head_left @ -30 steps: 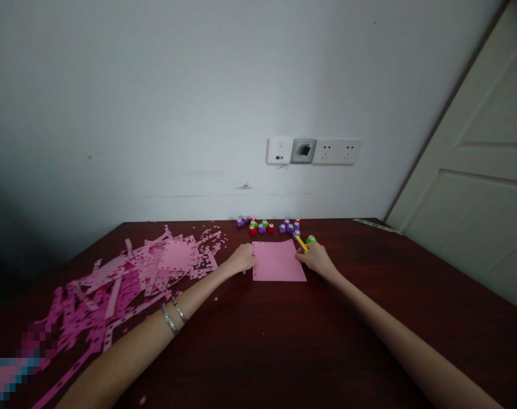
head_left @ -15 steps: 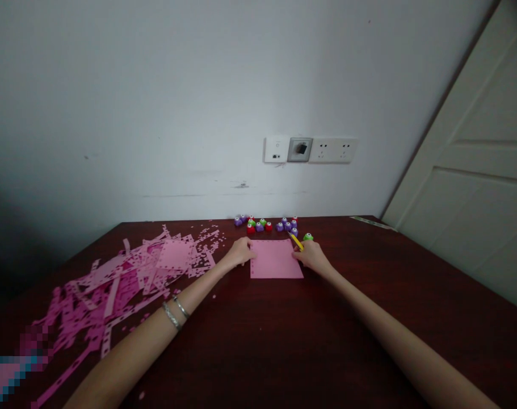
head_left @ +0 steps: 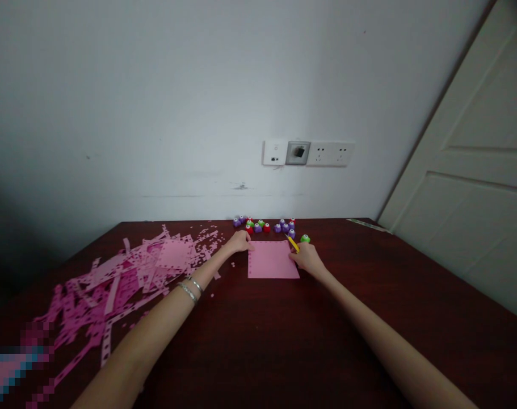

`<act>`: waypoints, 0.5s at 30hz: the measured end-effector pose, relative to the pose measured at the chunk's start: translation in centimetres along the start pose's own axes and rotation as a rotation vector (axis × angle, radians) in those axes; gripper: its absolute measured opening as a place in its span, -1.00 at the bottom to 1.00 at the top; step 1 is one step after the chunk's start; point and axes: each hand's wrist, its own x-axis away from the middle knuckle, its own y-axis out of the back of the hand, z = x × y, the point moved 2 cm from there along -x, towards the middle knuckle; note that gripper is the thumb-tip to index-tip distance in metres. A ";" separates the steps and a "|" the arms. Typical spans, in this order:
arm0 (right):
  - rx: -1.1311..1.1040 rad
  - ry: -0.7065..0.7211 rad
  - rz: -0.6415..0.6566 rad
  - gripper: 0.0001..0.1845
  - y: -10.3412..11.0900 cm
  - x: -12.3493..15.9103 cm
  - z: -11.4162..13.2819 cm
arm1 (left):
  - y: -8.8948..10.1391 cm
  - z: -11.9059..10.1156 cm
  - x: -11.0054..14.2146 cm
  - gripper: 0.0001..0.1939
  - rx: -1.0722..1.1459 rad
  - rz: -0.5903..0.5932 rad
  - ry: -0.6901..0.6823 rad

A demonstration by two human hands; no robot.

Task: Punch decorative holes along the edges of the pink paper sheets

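Observation:
A nearly square pink paper sheet (head_left: 273,260) lies flat on the dark red-brown table, with small punched shapes along its left and top edges. My left hand (head_left: 240,242) is closed at the sheet's upper left corner, thumb on the paper. At the sheet's right edge, my right hand (head_left: 307,257) is closed around a slim yellow pencil-like tool (head_left: 293,244), its narrow dark tip pointing up and left. Whether it is a pencil or a knife I cannot tell. A green craft punch (head_left: 305,238) stands just behind my right hand.
Several small purple, red and green craft punches (head_left: 257,228) stand behind the sheet. A heap of pink paper strips and offcuts (head_left: 113,284) spreads over the table's left side, with tiny punched bits (head_left: 209,241) beside it. Wall sockets (head_left: 330,154) sit above; a white door (head_left: 475,170) is at right.
My left hand has slid up the sheet's left edge to its upper corner, uncovering more of that edge. My right hand keeps its hold on the yellow tool. The view has shifted slightly.

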 end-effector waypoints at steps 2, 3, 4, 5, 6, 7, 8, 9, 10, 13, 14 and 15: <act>-0.011 -0.009 0.002 -0.86 0.0 0.2 0.1 | 0.1 0.0 -0.1 -0.75 0.006 0.024 0.013; -0.015 -0.012 0.002 -0.86 0.0 0.3 0.1 | 0.1 0.0 -0.2 -0.76 0.010 0.028 0.017; -0.018 -0.013 0.002 -0.86 0.0 0.4 0.2 | 0.1 -0.1 -0.2 -0.76 0.015 0.027 0.017; -0.022 -0.013 0.002 -0.87 0.0 0.4 0.2 | 0.1 -0.1 -0.2 -0.76 0.020 0.022 0.015; -0.025 -0.013 0.004 -0.87 0.0 0.4 0.3 | 0.1 -0.1 -0.2 -0.75 0.027 0.014 0.011; -0.029 -0.012 0.004 -0.88 0.0 0.4 0.3 | 0.1 0.0 -0.2 -0.74 0.035 0.005 0.007; -0.033 -0.013 0.005 -0.88 0.1 0.4 0.3 | 0.0 0.0 -0.2 -0.74 0.045 -0.001 0.003; -0.038 -0.015 0.005 -0.88 0.1 0.4 0.3 | 0.0 0.0 -0.2 -0.73 0.057 -0.005 -0.002; -0.044 -0.017 0.004 -0.88 0.0 0.3 0.3 | -0.1 0.1 -0.3 -0.73 0.069 -0.008 -0.006; -0.062 -0.026 0.004 -0.88 -0.1 0.2 0.1 | -0.5 0.3 -0.3 -0.73 0.110 -0.007 -0.027; -0.068 -0.030 0.004 -0.88 -0.2 0.2 0.1 | -0.6 0.3 -0.3 -0.74 0.122 -0.004 -0.036; -0.075 -0.033 0.003 -0.88 -0.2 0.1 0.0 | -0.7 0.4 -0.3 -0.77 0.132 -0.001 -0.044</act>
